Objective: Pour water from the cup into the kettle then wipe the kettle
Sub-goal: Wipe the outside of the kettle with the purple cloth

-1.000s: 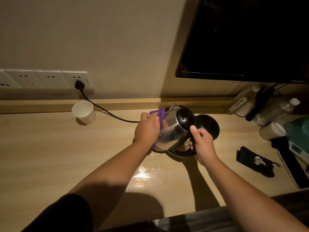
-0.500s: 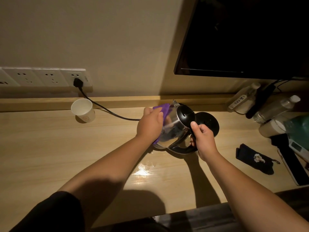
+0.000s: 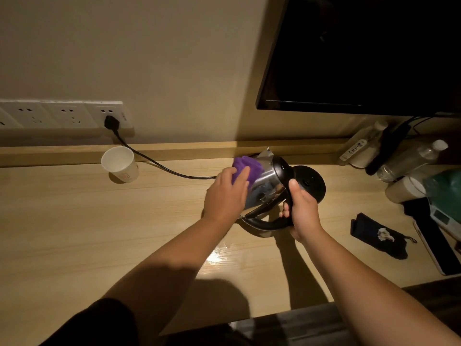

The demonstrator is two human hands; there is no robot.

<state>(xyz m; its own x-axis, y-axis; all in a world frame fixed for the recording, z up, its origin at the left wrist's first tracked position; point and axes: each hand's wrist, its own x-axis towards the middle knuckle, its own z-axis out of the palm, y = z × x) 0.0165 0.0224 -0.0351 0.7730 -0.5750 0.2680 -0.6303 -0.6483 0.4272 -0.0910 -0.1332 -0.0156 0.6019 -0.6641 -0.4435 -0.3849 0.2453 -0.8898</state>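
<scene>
Presently, on a pale wooden counter (image 3: pixel 74 233) against a beige wall:

Left hand (image 3: pixel 225 193): forearm reaching in from the lower left, palm down, fingers flat and together, pressing a purple cloth (image 3: pixel 247 167) against the near side of the kettle's body. The cloth bunches out above the fingertips, just beside the spout.

Right hand (image 3: pixel 303 211): forearm reaching in from the lower right, fingers curled fast around the black handle (image 3: pixel 264 222), thumb pointing up along it.

Kettle (image 3: pixel 268 182): steel body with black lid, tilted away from the person with the spout toward the wall. It sits between the two hands, touching both. Whether its bottom edge touches the counter cannot be told.

Kettle base (image 3: pixel 311 182): round, black, flat on the counter just right of the kettle and behind the right hand. A black cord (image 3: pixel 159 166) runs left to a plug (image 3: pixel 111 122) in the white wall sockets (image 3: pixel 62 114).

Paper cup (image 3: pixel 119 164): white, upright, well left of the hands, near the back ledge.

Other items: dark screen (image 3: pixel 361 53) on the wall above; plastic bottles (image 3: pixel 409 159) at the far right; a small dark pouch (image 3: pixel 379 236) on the counter right of the right forearm.
</scene>
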